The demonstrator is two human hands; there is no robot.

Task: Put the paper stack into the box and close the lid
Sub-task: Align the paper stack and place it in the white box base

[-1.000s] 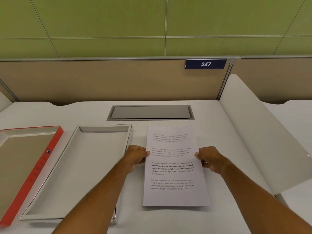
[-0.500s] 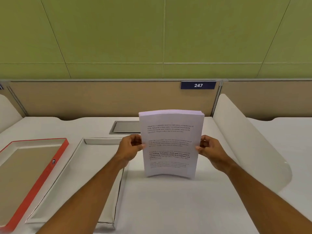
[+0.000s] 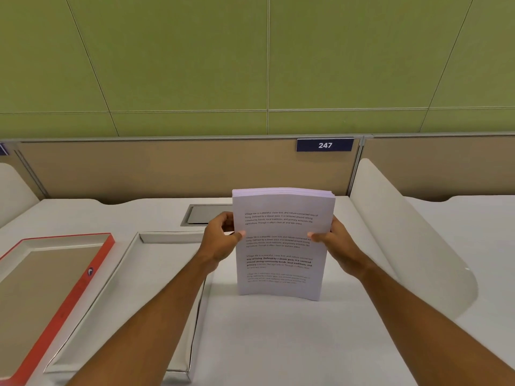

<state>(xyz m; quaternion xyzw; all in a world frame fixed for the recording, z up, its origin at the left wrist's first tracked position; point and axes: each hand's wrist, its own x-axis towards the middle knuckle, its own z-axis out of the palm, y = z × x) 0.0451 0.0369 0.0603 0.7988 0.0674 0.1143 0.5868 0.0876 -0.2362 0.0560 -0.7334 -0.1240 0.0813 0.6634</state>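
A white paper stack point(image 3: 281, 263) with printed text stands upright on its bottom edge on the desk, right of centre. My left hand point(image 3: 220, 240) grips its left edge and my right hand point(image 3: 337, 240) grips its right edge, thumbs on the front page. To the left lies the open white box point(image 3: 156, 263), shallow and with nothing visible inside; my left forearm crosses over its right side. Further left lies the red-edged lid point(image 3: 83, 282), inside facing up.
A grey cable hatch point(image 3: 206, 214) is set into the desk behind the stack. A curved white divider point(image 3: 404, 240) rises on the right, a tan partition with a "247" plate point(image 3: 325, 145) stands behind.
The stack lay flat on the desk a second ago; both hands have tipped it upright onto its bottom edge. The view has tilted up toward the wall.
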